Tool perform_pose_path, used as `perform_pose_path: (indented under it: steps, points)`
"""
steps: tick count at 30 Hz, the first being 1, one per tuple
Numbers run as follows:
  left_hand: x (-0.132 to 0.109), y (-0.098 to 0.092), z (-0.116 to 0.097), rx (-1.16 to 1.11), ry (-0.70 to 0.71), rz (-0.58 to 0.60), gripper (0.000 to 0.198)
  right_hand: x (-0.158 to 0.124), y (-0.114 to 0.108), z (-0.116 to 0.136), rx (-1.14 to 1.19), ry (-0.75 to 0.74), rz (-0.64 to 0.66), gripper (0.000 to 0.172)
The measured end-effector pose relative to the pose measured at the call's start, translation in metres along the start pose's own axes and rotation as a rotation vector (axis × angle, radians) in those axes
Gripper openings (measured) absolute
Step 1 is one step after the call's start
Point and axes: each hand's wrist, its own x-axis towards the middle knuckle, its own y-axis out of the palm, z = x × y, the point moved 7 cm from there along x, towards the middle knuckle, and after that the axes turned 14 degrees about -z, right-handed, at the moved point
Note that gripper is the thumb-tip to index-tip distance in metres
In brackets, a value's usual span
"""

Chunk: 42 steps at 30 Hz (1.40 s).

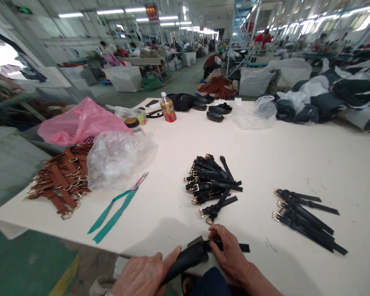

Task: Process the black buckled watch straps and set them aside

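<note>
At the near edge of the white table [296, 152], my left hand [142, 273] grips a black tapered leather piece [186, 259]. My right hand [231, 257] pinches a black strap [243, 248] where it meets that piece. Just beyond my hands lies a pile of black buckled straps [211, 183]. To the right, a few black straps with gold buckles [305, 218] lie side by side.
Brown buckled straps [61, 181] are heaped at the left edge beside a clear plastic bag [117, 158] and a pink bag [80, 121]. Small snips on a green ribbon [117, 209] lie nearby. A bottle [167, 107] and black pieces sit at the far side. People work in the background.
</note>
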Motion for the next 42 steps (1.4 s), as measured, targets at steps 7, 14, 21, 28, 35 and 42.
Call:
perform_pose_path:
  steps: [7,14,21,28,35,42]
  points:
    - [0.004,0.006,-0.004,0.028,0.031,0.072,0.067,-0.009,-0.007,0.003,-0.075,-0.121,0.058,0.024]
    - [0.003,-0.011,0.0,0.032,-0.033,-0.014,0.06,-0.005,-0.002,0.001,-0.073,-0.131,0.063,0.017]
    - [0.006,-0.011,-0.005,0.023,0.003,0.009,0.061,-0.006,-0.003,0.002,-0.068,-0.137,0.064,0.017]
    - [0.007,-0.013,-0.008,0.041,0.041,-0.004,0.061,-0.008,-0.002,0.001,-0.07,-0.147,0.081,0.019]
    - [0.007,-0.01,0.002,0.038,-0.01,-0.076,0.058,-0.008,0.0,0.001,-0.084,-0.18,0.085,0.017]
    - [0.004,0.001,0.003,0.029,0.0,-0.053,0.059,-0.009,-0.002,0.003,-0.083,-0.178,0.064,0.017]
